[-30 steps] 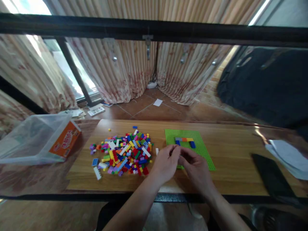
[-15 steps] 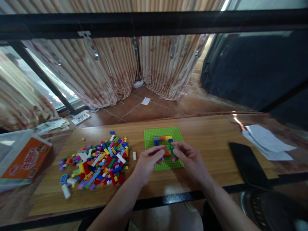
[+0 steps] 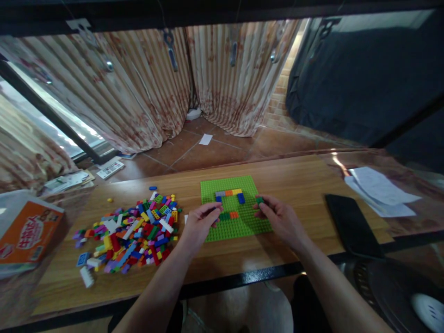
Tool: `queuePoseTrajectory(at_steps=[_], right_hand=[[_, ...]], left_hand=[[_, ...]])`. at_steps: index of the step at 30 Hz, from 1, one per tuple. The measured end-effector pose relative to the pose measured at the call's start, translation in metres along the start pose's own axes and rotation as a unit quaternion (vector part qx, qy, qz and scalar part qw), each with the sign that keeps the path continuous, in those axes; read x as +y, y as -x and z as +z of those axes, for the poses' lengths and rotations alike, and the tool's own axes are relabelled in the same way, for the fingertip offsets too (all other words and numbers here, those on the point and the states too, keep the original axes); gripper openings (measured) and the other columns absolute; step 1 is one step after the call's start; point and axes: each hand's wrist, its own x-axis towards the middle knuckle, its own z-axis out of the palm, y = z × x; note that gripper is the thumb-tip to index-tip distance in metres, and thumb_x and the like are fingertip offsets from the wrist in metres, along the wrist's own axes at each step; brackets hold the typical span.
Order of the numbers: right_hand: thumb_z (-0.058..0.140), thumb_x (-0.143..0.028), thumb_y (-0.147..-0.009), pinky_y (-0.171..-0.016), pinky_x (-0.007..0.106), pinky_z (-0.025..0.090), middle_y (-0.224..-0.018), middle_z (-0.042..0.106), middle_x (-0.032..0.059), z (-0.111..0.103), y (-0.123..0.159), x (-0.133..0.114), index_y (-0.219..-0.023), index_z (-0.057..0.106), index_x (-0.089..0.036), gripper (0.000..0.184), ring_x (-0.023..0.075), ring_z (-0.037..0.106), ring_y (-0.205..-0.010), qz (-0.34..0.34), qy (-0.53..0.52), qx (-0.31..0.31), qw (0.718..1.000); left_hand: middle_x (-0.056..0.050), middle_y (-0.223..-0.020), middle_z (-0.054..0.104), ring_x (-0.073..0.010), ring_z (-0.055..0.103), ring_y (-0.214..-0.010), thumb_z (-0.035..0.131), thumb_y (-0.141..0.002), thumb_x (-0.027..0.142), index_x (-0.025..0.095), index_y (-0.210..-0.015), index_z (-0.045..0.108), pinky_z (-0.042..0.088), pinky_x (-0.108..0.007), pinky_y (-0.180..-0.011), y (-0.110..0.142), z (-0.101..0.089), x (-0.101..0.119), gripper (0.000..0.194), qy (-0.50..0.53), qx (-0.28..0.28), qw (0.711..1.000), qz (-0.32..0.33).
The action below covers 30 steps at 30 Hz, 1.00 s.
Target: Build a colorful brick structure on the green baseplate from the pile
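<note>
Moving apart, the two hands no longer work close together near the frame's centre as they did half a second ago; the gap between them now shows a short front row of bricks on the green baseplate. For the building, this means the bricks already set out can be seen, while one brick remains off the plate.

That one is a dark green brick, held in the right hand's narrow fingertip grip by the plate's right edge. The left hand hangs over the plate's left side, thumb and fingers close together; I cannot tell whether its grip holds anything.

Counting by colour, the plate, just right of centre on the worktop, shows three blocks in its back row: grey, orange and yellow. Two blue bricks stand nearer the wearer, one by each end. The front row shows green and orange, perhaps more behind the left fingers.

There is one brick pile at lower left, too jumbled to count, and one box at far left.
</note>
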Motion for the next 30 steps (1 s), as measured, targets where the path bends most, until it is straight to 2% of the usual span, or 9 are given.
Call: queuePoseTrajectory(at_steps=[4,8,11,15,18,20,25,30], right_hand=[[0.052,-0.035,-0.088,-0.076,0.035,0.052,-0.093,0.074,0.0076,0.003,-0.001,0.004,-0.108,0.065,-0.018,0.029,0.0195,0.068,-0.084,-0.065,0.128,-0.01,0.99],[0.055,-0.038,-0.085,-0.077,0.037,0.051,-0.097,0.073,0.0092,0.003,-0.002,0.005,-0.098,0.071,-0.018,0.028,0.0215,0.067,-0.085,-0.085,0.19,0.022,0.978],[0.057,-0.038,-0.083,-0.081,0.038,0.051,-0.098,0.074,0.0082,0.006,-0.003,0.005,-0.096,0.074,-0.02,0.027,0.0221,0.067,-0.089,-0.097,0.203,0.009,0.974],[0.06,-0.035,-0.082,-0.083,0.039,0.051,-0.097,0.076,0.0062,0.012,-0.004,0.002,-0.097,0.074,-0.021,0.025,0.0228,0.069,-0.089,-0.058,0.195,-0.04,0.978],[0.064,-0.033,-0.078,-0.08,0.038,0.053,-0.093,0.077,0.0061,0.015,-0.006,0.002,-0.103,0.072,-0.02,0.03,0.022,0.07,-0.085,-0.025,0.173,-0.039,0.984],[0.066,-0.033,-0.076,-0.076,0.036,0.053,-0.087,0.076,0.0055,0.016,-0.008,0.003,-0.101,0.072,-0.019,0.029,0.0209,0.07,-0.08,-0.018,0.173,-0.036,0.984],[0.067,-0.039,-0.075,-0.067,0.034,0.051,-0.078,0.074,0.0032,0.017,-0.01,0.003,-0.092,0.074,-0.021,0.025,0.0188,0.066,-0.069,-0.053,0.225,-0.004,0.973],[0.065,-0.038,-0.076,-0.067,0.035,0.05,-0.082,0.075,0.0046,0.019,-0.01,0.002,-0.094,0.076,-0.021,0.027,0.0192,0.065,-0.07,-0.061,0.263,0.009,0.963]], left_hand=[[-0.006,-0.081,0.072,-0.0096,0.056,-0.062,0.074,-0.07,0.029,0.014,-0.095,0.077,0.043,-0.021,-0.056,-0.001,-0.003,0.0,0.03,-0.034,0.005,0.999,0.01],[-0.002,-0.065,0.065,-0.0091,0.051,-0.056,0.071,-0.072,0.029,0.012,-0.096,0.076,0.04,-0.02,-0.053,-0.004,-0.005,-0.003,0.03,-0.051,0.006,0.998,0.02],[-0.001,-0.064,0.064,-0.0091,0.05,-0.055,0.071,-0.071,0.029,0.011,-0.097,0.076,0.04,-0.021,-0.053,-0.005,-0.005,-0.005,0.031,-0.055,0.006,0.998,0.024],[-0.001,-0.063,0.063,-0.0091,0.05,-0.054,0.07,-0.072,0.029,0.012,-0.096,0.076,0.039,-0.021,-0.052,-0.004,-0.004,-0.004,0.03,-0.06,0.003,0.998,0.022],[-0.002,-0.066,0.065,-0.0092,0.05,-0.055,0.069,-0.072,0.028,0.013,-0.097,0.075,0.039,-0.021,-0.053,-0.003,-0.004,-0.003,0.03,-0.06,0.003,0.998,0.017],[-0.002,-0.068,0.066,-0.0093,0.05,-0.056,0.069,-0.072,0.028,0.013,-0.098,0.075,0.04,-0.021,-0.054,-0.003,-0.004,-0.003,0.03,-0.061,0.004,0.998,0.015],[-0.003,-0.074,0.068,-0.0105,0.052,-0.058,0.068,-0.074,0.03,0.014,-0.1,0.075,0.04,-0.022,-0.053,-0.003,-0.006,-0.005,0.031,-0.074,0.002,0.997,0.019],[-0.002,-0.07,0.066,-0.011,0.052,-0.057,0.067,-0.075,0.03,0.014,-0.1,0.075,0.039,-0.022,-0.052,-0.004,-0.008,-0.006,0.031,-0.095,-0.001,0.995,0.029]])
